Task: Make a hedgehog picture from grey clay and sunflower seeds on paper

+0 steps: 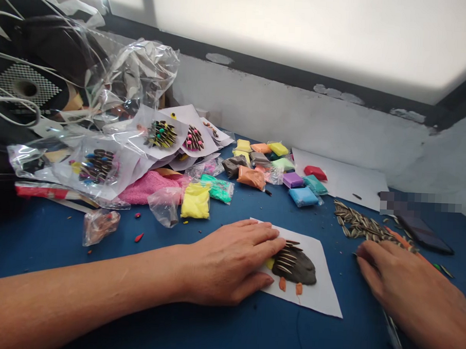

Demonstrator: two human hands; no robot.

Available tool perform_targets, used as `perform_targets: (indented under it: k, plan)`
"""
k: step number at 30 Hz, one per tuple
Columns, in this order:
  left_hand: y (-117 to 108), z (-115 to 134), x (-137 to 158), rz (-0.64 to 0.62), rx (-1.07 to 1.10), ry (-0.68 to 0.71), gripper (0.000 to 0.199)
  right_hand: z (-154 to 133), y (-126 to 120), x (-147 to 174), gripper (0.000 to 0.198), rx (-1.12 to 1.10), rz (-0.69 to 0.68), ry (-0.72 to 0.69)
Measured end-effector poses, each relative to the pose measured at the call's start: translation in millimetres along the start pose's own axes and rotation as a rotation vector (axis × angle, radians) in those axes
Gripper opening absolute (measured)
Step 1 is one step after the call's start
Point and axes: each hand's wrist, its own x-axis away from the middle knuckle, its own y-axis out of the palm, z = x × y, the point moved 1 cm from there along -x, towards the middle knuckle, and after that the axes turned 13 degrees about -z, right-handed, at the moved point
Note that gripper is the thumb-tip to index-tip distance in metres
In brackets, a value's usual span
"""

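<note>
My left hand (239,259) lies flat with fingers stretched over the left part of a white paper sheet (323,301). Its fingertips reach a dark grey clay body (300,269) pressed onto the sheet. Striped sunflower seeds (285,260) stick out of that body's left side in rows. Two small orange clay feet (283,283) sit below it, and a bit of yellow clay (270,263) shows beside my fingers. At the near edge of a loose pile of sunflower seeds (356,221), my right hand (409,285) has its thumb and fingers drawn together; what they pinch is hidden.
Small packets of coloured clay (252,178) lie along the back. At left, finished seed-and-clay pictures (163,135) are stacked beside crinkled clear plastic (145,73). A dark phone (425,232) lies right of the seeds, before a blank white sheet (344,174). Red clay scraps (138,238) dot the blue table.
</note>
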Motion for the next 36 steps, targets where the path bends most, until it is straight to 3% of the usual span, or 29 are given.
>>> perform_targets:
  k: [4,8,11,14,17,22,27,36]
  plan:
    - [0.3,0.3,-0.4,0.009,0.003,-0.002,0.044,-6.3,-4.9,-5.0,0.029,-0.063,-0.052,0.081]
    - [0.2,0.5,-1.5,0.009,0.01,0.003,0.044,-8.5,-14.9,-4.6,0.03,-0.118,-0.019,0.177]
    - [0.2,-0.2,-1.8,0.015,0.018,0.001,0.044,-8.9,-20.1,-0.5,0.036,-0.176,0.023,0.175]
    - [0.7,-1.1,-1.7,0.012,0.026,-0.007,0.043,-17.7,-23.4,6.7,0.038,-0.403,0.099,-0.024]
    - [0.8,-1.4,-1.4,0.013,0.029,-0.014,0.044,-37.4,-27.3,15.6,0.02,-0.655,0.131,-0.333]
    - [0.5,-0.8,-1.5,0.012,0.033,-0.003,0.042,-70.6,-27.8,27.9,0.008,-0.603,0.084,-0.643]
    - [1.2,-0.7,-1.2,0.03,0.022,-0.003,0.044,-82.0,-18.0,35.1,0.021,-0.493,0.123,-0.709]
    - [2.3,-1.2,-1.2,0.021,0.025,-0.003,0.043,-84.9,-14.6,33.6,0.021,-0.399,0.138,-0.643]
